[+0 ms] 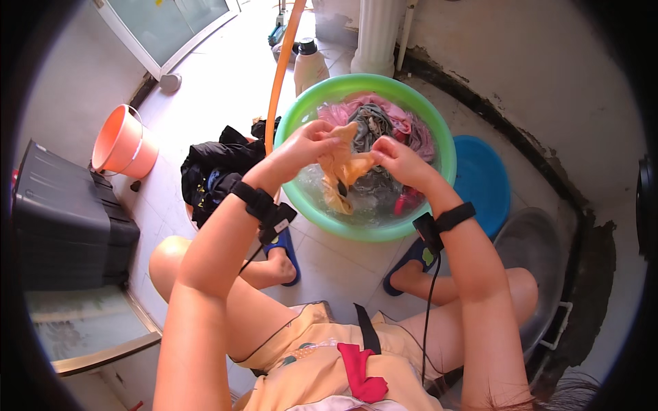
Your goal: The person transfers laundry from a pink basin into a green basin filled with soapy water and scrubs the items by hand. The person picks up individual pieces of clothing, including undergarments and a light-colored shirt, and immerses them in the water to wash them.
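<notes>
A small wet yellow cloth garment (pixel 339 167) is stretched between my two hands above a green plastic basin (pixel 366 235). My left hand (pixel 313 141) pinches its upper left part, and my right hand (pixel 398 156) grips its right edge. The lower end of the garment hangs down over the water. In the basin, pink cloth (pixel 378 105), a twisted grey cloth (pixel 371 123) and a red piece (pixel 407 201) lie in the water. The exact kind of the yellow garment cannot be told.
Dark clothes (pixel 221 164) are heaped left of the basin, near an orange hose (pixel 281 77). A bottle (pixel 310 69) stands behind. A blue basin (pixel 480 180) and a metal basin (pixel 532 257) are at the right. A pink bucket (pixel 123 144) and a dark plastic box (pixel 72 205) stand left.
</notes>
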A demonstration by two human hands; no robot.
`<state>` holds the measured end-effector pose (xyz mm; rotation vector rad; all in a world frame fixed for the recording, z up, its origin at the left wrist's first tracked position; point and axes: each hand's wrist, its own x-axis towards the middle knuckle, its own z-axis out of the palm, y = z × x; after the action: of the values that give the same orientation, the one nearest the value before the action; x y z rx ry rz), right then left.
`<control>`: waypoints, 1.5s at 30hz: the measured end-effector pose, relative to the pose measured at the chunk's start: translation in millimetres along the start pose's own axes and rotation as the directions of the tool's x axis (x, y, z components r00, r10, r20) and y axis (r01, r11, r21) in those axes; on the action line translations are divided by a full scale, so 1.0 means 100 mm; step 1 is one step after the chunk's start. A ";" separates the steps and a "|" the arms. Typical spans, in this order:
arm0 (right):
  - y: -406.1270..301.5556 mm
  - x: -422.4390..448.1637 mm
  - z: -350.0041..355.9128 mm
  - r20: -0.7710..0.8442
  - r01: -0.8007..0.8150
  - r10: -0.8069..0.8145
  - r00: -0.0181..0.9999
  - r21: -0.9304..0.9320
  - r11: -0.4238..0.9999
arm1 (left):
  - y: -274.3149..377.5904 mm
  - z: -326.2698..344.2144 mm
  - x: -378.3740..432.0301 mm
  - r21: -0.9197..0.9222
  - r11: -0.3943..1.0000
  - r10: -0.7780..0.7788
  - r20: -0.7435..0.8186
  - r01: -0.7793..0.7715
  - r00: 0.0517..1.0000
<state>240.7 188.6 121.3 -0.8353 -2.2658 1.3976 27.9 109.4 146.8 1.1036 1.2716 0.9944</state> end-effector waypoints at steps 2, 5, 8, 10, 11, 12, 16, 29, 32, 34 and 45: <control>-0.07 -0.09 -0.11 -0.092 -0.038 0.032 0.995 -0.071 0.997 | -0.07 -0.10 0.02 0.175 0.983 -0.025 -0.130 0.048 0.991; -0.05 -0.15 -0.24 -0.285 -0.042 0.022 0.958 -0.066 0.997 | -0.10 -0.12 0.08 0.439 0.889 -0.006 -0.266 0.127 0.964; 0.03 -0.05 -0.27 -0.437 0.012 -0.056 0.898 -0.103 0.995 | -0.44 -0.44 0.28 0.691 0.707 0.291 -0.479 0.151 0.828; 0.21 -0.06 -0.30 -0.511 -0.273 -0.147 0.847 -0.655 0.705 | -0.52 -0.24 0.33 0.768 0.602 0.291 -0.468 0.221 0.834; 0.29 -0.07 -0.24 -0.417 -0.260 -0.139 0.898 -0.759 0.598 | -0.55 -0.12 0.35 0.830 0.478 0.297 -0.461 0.287 0.837; 0.36 -0.06 -0.12 -0.315 -0.221 -0.118 0.942 -0.844 0.488 | -0.57 -0.05 0.36 0.853 0.443 0.149 -0.374 0.276 0.915; 0.77 0.17 0.41 0.157 0.051 0.123 0.980 -0.793 0.607 | -1.08 0.13 0.51 0.957 0.285 0.044 0.039 -0.050 0.998; 1.45 0.18 0.65 0.092 -0.235 0.505 0.858 -0.805 0.545 | -1.61 0.63 0.84 0.974 0.174 -0.592 -0.012 0.143 0.806; 1.46 0.20 0.46 0.251 -0.209 0.667 0.701 -0.823 0.529 | -1.65 0.48 0.98 0.953 0.295 -0.427 0.193 -0.066 0.883; 0.98 0.36 0.28 0.269 -0.222 0.658 0.704 -0.796 0.563 | -1.40 0.36 0.93 0.831 0.556 -0.340 0.244 -0.016 0.908; 0.42 0.09 -0.43 0.156 0.029 -0.060 0.986 0.198 0.980 | 0.61 0.41 0.27 0.101 0.985 0.127 0.149 -0.143 0.981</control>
<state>270.7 238.5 103.5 -0.6246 -2.2004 1.6890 72.4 145.7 199.6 1.3382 1.1603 0.9357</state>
